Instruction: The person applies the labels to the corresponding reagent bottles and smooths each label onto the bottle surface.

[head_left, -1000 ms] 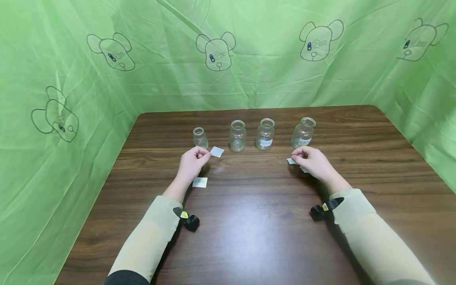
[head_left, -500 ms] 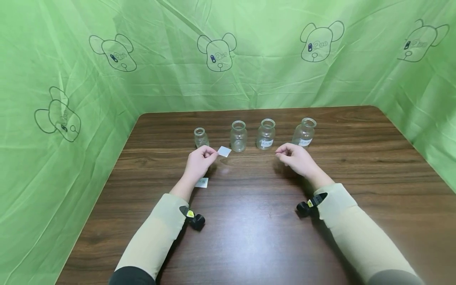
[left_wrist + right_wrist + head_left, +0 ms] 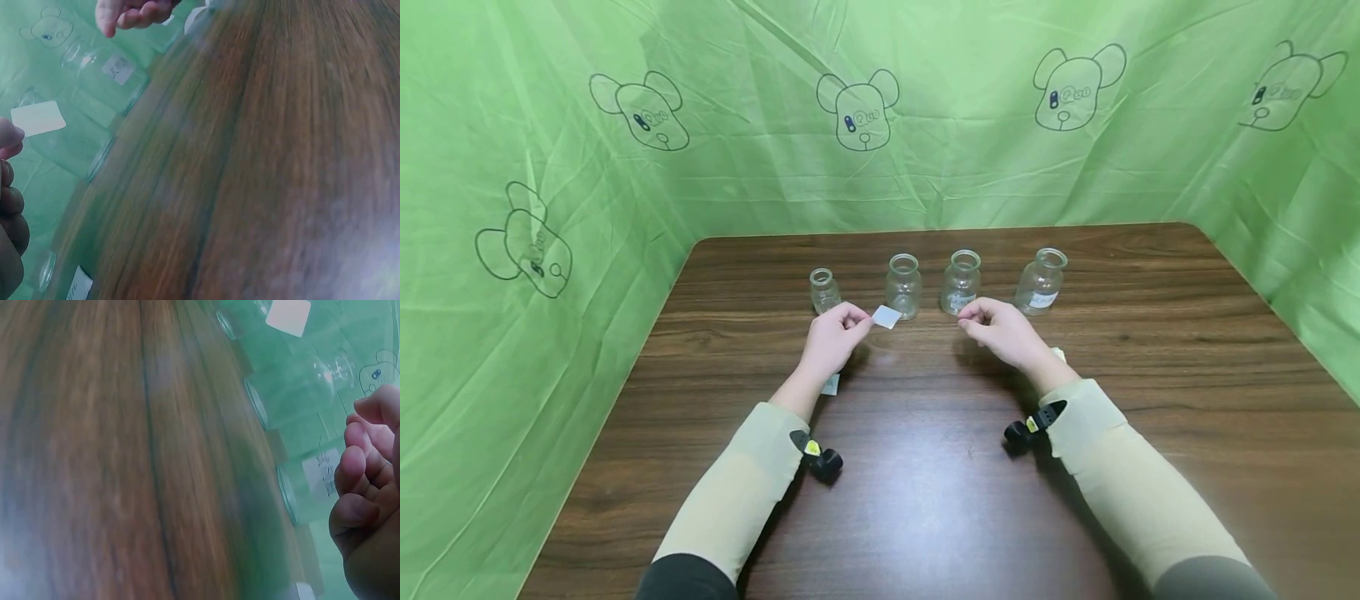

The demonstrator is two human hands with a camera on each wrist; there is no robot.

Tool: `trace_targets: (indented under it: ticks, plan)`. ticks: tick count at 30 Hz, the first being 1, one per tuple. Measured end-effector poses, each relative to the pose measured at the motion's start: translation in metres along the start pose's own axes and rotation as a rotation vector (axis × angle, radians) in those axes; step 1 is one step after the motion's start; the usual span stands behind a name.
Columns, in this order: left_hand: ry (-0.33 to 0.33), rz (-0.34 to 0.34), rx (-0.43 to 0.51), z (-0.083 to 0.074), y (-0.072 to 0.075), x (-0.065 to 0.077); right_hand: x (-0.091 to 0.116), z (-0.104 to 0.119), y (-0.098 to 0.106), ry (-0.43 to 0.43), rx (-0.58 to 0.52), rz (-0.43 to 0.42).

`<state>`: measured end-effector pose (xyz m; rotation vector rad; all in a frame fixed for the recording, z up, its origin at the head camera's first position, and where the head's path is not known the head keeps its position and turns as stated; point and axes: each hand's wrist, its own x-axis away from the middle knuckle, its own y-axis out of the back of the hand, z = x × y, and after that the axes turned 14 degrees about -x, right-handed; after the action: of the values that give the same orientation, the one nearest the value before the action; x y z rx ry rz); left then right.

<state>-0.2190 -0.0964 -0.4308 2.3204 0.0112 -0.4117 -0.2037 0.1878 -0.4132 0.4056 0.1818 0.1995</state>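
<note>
My left hand (image 3: 835, 337) pinches a white label (image 3: 886, 317) by one edge between thumb and fingertips. The label hangs in front of a clear glass bottle (image 3: 903, 279) that has no label in sight. My right hand (image 3: 1002, 332) is in front of a labelled bottle (image 3: 961, 271). Its fingers (image 3: 353, 464) are loosely bent, and I see nothing held in them. Farther right stands another bottle (image 3: 1037, 279) with a printed label. A smaller bottle (image 3: 824, 290) stands behind the left hand, partly covered by it.
A printed label (image 3: 831, 384) lies on the wooden table (image 3: 917, 467), partly hidden by the left wrist. Behind the right wrist a small white scrap (image 3: 1058, 353) shows. Green curtains (image 3: 955, 167) with printed bear heads enclose the table's back and sides.
My left hand has moved right with the label, from beside the small bottle to before the second bottle. My right hand has moved left, away from the white pieces in front of the rightmost bottle.
</note>
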Motion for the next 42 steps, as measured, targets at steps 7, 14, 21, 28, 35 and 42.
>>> trace_targets:
  ticks: [7, 14, 21, 28, 35, 42]
  plan:
    - [-0.024, 0.015, 0.003, -0.012, -0.008, -0.004, -0.005, 0.005, -0.009, 0.008, -0.001, -0.014]
    - [-0.007, -0.004, -0.028, -0.022, -0.014, -0.004, -0.019, 0.017, -0.028, 0.049, -0.024, -0.050]
    - [-0.030, -0.012, -0.037, -0.028, -0.020, -0.005, -0.026, 0.022, -0.043, 0.052, -0.043, -0.013]
    - [-0.078, 0.004, -0.033, -0.031, -0.025, -0.005, -0.027, 0.017, -0.051, 0.063, -0.056, -0.011]
    - [-0.106, 0.053, -0.028, -0.032, -0.029, -0.004, -0.025, 0.018, -0.055, 0.014, -0.123, -0.024]
    - [-0.096, 0.081, -0.009, -0.034, -0.030, -0.004, -0.025, 0.017, -0.058, -0.010, -0.215, -0.035]
